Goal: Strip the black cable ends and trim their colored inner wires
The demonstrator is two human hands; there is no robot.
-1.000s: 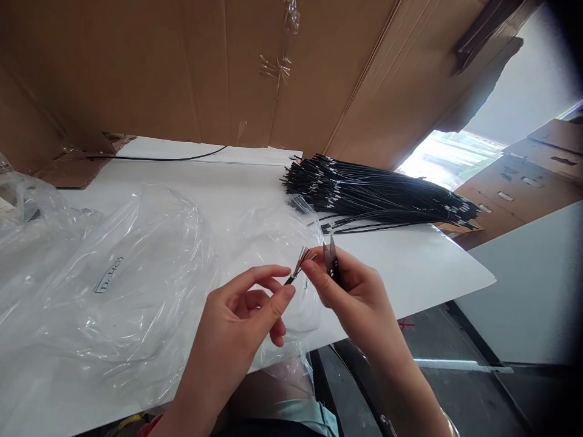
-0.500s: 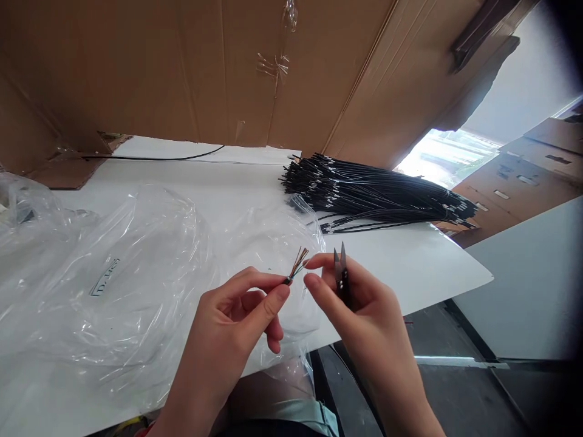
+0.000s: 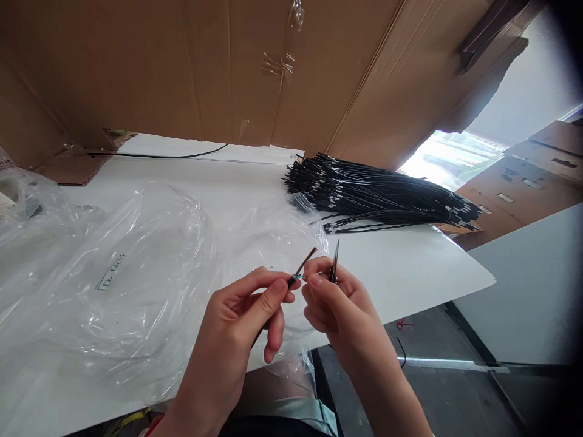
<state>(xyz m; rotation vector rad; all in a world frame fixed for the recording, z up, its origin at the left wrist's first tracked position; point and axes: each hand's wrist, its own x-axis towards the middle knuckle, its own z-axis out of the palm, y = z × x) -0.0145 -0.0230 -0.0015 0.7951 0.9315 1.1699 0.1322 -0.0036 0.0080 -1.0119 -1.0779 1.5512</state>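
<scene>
Between the thumb and index finger of my left hand is a black cable, its stripped end pointing up and to the right. Brown-toned inner wires stick up from it in a tight bunch. A bluish-green wire bends off sideways toward my right hand, whose thumb and index finger pinch at it. That same hand also keeps a pair of small thread snips tucked in its fingers, blades pointing up. The handles of the snips are mostly hidden by the fingers.
A thick bundle of black cables lies at the back right of the white table. Clear plastic bags spread over the left and middle. A cardboard wall rises behind, with one loose black cable at its foot.
My right hand has closed in on the stripped end and now pinches a wire. The fanned wires have split into an upright bunch and a sideways one. The snips have turned edge-on.
</scene>
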